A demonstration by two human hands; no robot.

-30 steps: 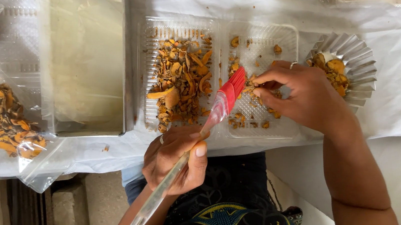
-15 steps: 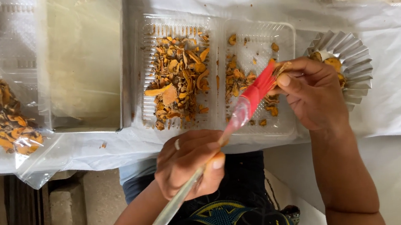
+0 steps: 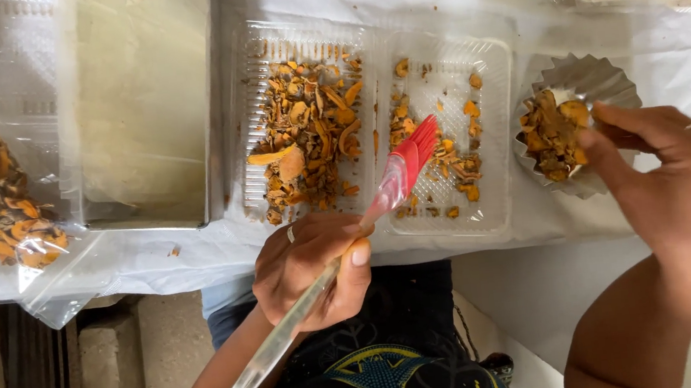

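Her left hand [image 3: 310, 267] grips a brush [image 3: 342, 242], its red bristles over the right half of the clear tray [image 3: 502, 202]. Her right hand [image 3: 664, 175] pinches at the foil cup [image 3: 610, 81], whether around a piece I cannot tell. The cup holds a small heap of orange slices [image 3: 551, 136]. Most slices [image 3: 309, 142] lie in the tray's left half, so plenty looks left to clean.

Left hand [image 3: 310, 267] grips a clear-handled brush [image 3: 343, 246], its red bristles over the right half of a clear hinged tray [image 3: 502, 202] strewn with orange-yellow dried slices [image 3: 309, 137]. Right hand [image 3: 674, 183] has its fingertips at the edge of a fluted foil cup [image 3: 601, 78] of similar pieces.
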